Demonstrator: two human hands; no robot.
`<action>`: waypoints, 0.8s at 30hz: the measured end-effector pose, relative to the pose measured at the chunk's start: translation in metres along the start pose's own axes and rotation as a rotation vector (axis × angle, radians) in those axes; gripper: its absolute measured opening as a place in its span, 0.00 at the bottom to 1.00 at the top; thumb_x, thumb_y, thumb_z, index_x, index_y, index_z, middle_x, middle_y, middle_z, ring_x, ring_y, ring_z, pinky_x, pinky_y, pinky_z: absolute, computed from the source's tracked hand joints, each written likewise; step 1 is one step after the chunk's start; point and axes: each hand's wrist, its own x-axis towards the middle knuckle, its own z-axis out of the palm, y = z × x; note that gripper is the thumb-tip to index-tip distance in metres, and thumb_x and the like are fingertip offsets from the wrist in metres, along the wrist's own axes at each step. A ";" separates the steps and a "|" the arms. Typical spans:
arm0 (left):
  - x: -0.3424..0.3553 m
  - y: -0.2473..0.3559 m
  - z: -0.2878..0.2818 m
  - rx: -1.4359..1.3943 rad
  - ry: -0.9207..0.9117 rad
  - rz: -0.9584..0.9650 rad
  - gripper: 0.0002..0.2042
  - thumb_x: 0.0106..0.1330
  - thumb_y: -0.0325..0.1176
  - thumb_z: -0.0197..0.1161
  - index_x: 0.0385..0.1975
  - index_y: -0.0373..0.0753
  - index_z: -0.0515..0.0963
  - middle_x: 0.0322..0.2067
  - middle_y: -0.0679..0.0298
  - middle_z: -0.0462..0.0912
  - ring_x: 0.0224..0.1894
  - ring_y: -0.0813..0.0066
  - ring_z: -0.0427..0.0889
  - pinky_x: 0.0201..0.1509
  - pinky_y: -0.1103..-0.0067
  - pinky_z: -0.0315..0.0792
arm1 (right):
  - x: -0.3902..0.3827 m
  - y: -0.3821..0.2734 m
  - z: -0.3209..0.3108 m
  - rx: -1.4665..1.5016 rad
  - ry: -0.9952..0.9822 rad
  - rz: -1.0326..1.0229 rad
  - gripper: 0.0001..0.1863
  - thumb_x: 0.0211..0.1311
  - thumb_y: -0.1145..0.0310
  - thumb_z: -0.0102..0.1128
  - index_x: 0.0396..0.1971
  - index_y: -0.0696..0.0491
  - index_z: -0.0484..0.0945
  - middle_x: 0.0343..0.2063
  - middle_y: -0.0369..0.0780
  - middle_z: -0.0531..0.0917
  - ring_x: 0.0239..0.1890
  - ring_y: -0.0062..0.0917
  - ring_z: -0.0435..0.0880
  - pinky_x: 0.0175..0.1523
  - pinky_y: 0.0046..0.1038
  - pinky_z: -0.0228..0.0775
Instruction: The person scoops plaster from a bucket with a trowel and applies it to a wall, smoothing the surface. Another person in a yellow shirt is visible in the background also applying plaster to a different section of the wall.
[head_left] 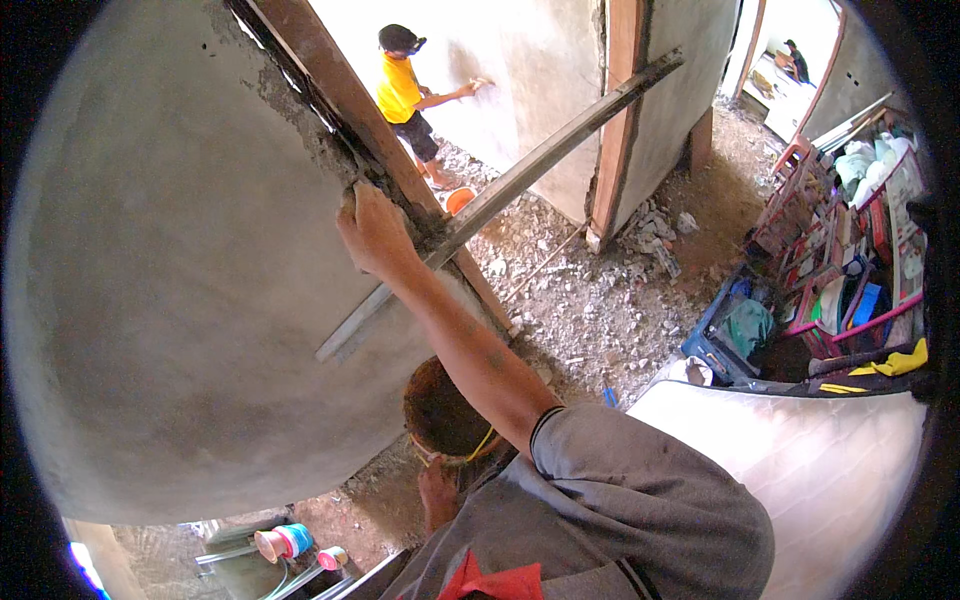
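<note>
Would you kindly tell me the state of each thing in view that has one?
Brown bucket: open-topped, held
Left hand: closed at the bucket's rim
Wooden frame: crossed by the slanting bar
Grey wall: mostly smooth, rough beside the frame
Right hand: fingers curled, at the wall's edge
Orange bucket: open-topped, on the floor

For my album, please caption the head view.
Right grip at the grey wall, left grip on the bucket, worker in yellow beyond.
</note>
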 end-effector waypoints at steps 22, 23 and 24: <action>-0.006 0.035 -0.020 -0.483 0.188 0.016 0.08 0.60 0.24 0.63 0.39 0.35 0.78 0.32 0.63 0.82 0.35 0.64 0.83 0.40 0.68 0.78 | -0.084 0.079 -0.040 0.111 -0.012 -0.112 0.24 0.69 0.59 0.56 0.58 0.58 0.67 0.40 0.52 0.82 0.41 0.48 0.84 0.47 0.42 0.76; -0.007 0.035 -0.021 -0.371 0.175 0.093 0.08 0.60 0.24 0.63 0.38 0.35 0.78 0.31 0.64 0.82 0.34 0.65 0.83 0.39 0.69 0.78 | -0.091 0.093 -0.055 -0.005 -0.084 -0.079 0.24 0.67 0.61 0.58 0.58 0.56 0.67 0.41 0.53 0.82 0.43 0.50 0.83 0.48 0.44 0.75; -0.007 0.037 -0.019 -0.273 0.235 0.144 0.07 0.60 0.24 0.63 0.38 0.35 0.77 0.31 0.66 0.81 0.34 0.66 0.83 0.38 0.69 0.78 | -0.097 0.108 -0.067 -0.093 -0.136 -0.109 0.25 0.65 0.62 0.60 0.57 0.55 0.67 0.42 0.53 0.82 0.44 0.51 0.83 0.48 0.45 0.75</action>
